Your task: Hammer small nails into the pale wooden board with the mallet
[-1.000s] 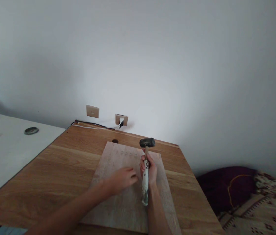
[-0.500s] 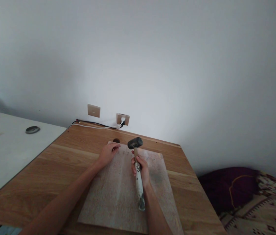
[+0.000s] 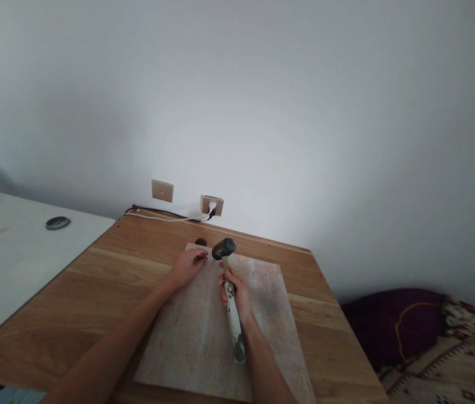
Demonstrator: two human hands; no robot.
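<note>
My right hand (image 3: 237, 293) is wrapped around the upper handle of a hammer (image 3: 233, 322). Its dark, blocky head is raised above the far part of a worn plywood board (image 3: 191, 342), and the white, chipped handle slants down toward me. At the board's far left corner rests my left hand (image 3: 187, 266), fingers curled and pinched together just left of the hammer head. Whatever those fingertips hold, if anything, is too small to tell. A few tiny dark marks show on the board near them.
The board lies on a wooden table (image 3: 94, 303) against the wall. Behind it are a round hole (image 3: 201, 242), white and black cables (image 3: 165, 217) and a socket (image 3: 212, 205). A white table (image 3: 5, 252) with a tape roll (image 3: 58, 223) adjoins on the left; purple fabric (image 3: 397, 320) lies right.
The hammer and my right hand have shifted left, bringing the head closer to my left hand. My left hand stays at the board's corner almost unmoved.
</note>
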